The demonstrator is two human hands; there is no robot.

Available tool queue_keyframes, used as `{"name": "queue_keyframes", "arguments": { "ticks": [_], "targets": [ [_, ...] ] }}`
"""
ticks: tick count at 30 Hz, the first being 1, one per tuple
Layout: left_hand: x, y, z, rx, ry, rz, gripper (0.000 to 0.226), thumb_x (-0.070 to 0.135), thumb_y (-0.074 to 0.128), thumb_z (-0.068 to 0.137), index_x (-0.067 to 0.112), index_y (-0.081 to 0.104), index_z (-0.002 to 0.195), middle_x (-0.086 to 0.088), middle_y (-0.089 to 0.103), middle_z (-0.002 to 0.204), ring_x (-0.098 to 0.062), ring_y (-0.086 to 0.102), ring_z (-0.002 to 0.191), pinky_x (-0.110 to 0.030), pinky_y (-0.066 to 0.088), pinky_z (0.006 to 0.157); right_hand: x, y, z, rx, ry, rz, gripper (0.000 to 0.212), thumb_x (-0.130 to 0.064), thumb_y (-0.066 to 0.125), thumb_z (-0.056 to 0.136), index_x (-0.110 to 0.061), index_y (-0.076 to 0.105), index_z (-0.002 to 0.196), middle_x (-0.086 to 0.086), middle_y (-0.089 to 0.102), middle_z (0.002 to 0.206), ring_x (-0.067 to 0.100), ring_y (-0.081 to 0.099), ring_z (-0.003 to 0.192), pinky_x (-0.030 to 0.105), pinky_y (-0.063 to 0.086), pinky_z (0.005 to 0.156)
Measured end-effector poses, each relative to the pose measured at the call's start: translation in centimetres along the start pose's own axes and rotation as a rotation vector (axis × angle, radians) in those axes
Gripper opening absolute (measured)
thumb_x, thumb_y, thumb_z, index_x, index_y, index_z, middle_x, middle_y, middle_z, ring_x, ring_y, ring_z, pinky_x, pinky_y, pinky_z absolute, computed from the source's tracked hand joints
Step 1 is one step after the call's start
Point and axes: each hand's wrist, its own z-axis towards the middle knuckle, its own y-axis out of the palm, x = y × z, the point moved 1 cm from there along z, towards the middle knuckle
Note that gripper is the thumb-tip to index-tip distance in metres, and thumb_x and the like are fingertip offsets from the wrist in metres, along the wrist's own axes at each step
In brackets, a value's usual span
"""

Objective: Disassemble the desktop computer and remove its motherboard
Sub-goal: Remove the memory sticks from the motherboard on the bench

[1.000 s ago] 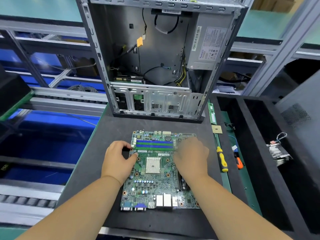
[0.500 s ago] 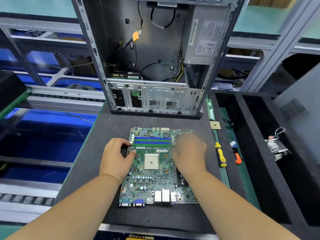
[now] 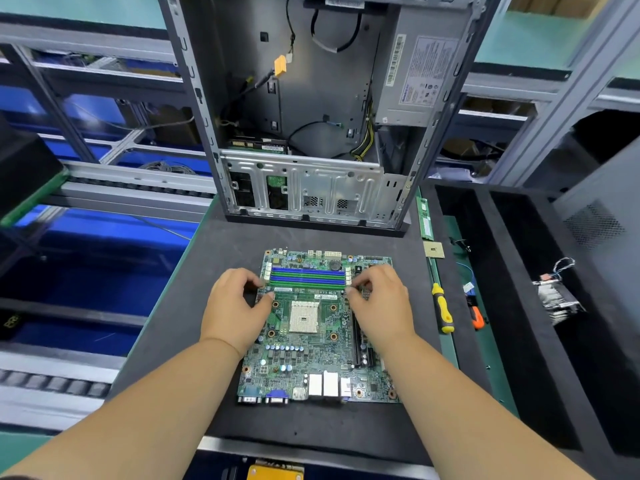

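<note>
One motherboard [image 3: 313, 329] lies flat on the dark surface [image 3: 221, 258], near of the open computer case [image 3: 311, 109]. Left hand [image 3: 235, 311] and right hand [image 3: 379, 308] pinch the memory-slot ends with curled fingers. Since earlier, the right hand has drawn back, uncovering more slots.

Green motherboard [image 3: 311, 341] showing blue and green slots, grey computer case [image 3: 311, 109], yellow-and-black screwdriver [image 3: 441, 306], dark grey mat [image 3: 221, 251]

Reaching forward with both bare forearms, left hand [image 3: 235, 308] and right hand [image 3: 379, 304] curling fingers downward, thumbs turned inward.
</note>
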Motion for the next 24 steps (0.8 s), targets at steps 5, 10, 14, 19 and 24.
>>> {"name": "queue_keyframes", "arguments": {
  "ticks": [5, 10, 14, 19, 24],
  "targets": [
    [0.0, 0.0, -0.1, 0.022, -0.063, -0.04, 0.021, 0.026, 0.067, 0.082, 0.032, 0.048, 0.073, 0.013, 0.05, 0.084, -0.005, 0.053, 0.079, -0.02, 0.039, 0.063, -0.7, -0.6, -0.2, 0.044, -0.06, 0.127, 0.012, -0.025, 0.064, 0.09, -0.035, 0.059, 0.087, -0.018, 0.053, 0.092, 0.004, 0.053, 0.09, 0.037, 0.036, 0.093],
    [0.1, -0.1, 0.0, -0.006, -0.084, -0.042, 0.019, 0.017, 0.061, 0.08, 0.03, 0.052, 0.069, 0.012, 0.054, 0.081, -0.009, 0.054, 0.076, -0.028, 0.043, 0.063, -2.5, 0.0, -1.1, -0.142, -0.129, 0.141, 0.007, -0.042, 0.063, 0.088, -0.039, 0.062, 0.082, -0.02, 0.06, 0.086, 0.001, 0.052, 0.09, 0.034, 0.027, 0.094],
    [0.2, -0.1, 0.1, -0.023, -0.108, -0.056, 0.017, 0.014, 0.058, 0.074, 0.028, 0.053, 0.067, 0.011, 0.055, 0.08, -0.008, 0.054, 0.071, -0.024, 0.04, 0.059, -2.9, 0.3, -1.4, -0.18, -0.119, 0.152, 0.009, -0.044, 0.066, 0.086, -0.039, 0.064, 0.079, -0.021, 0.059, 0.083, 0.004, 0.051, 0.094, 0.033, 0.024, 0.093],
    [0.2, 0.0, 0.3, -0.027, -0.111, -0.08, 0.017, 0.015, 0.054, 0.078, 0.028, 0.053, 0.068, 0.009, 0.055, 0.08, -0.012, 0.053, 0.069, -0.028, 0.041, 0.057, -2.8, 0.1, -1.9, -0.211, -0.193, 0.082, 0.016, -0.041, 0.069, 0.082, -0.04, 0.058, 0.07, -0.022, 0.059, 0.081, 0.001, 0.047, 0.095, 0.031, 0.019, 0.091],
    [0.2, -0.1, 0.2, -0.003, -0.11, -0.117, 0.021, 0.016, 0.049, 0.084, 0.027, 0.053, 0.067, 0.008, 0.057, 0.082, -0.012, 0.054, 0.074, -0.037, 0.047, 0.063, -2.3, 0.2, -3.0, -0.276, -0.288, -0.098, 0.01, -0.044, 0.068, 0.077, -0.038, 0.06, 0.076, -0.02, 0.058, 0.088, 0.006, 0.046, 0.098, 0.035, 0.02, 0.096]
  ]
}}
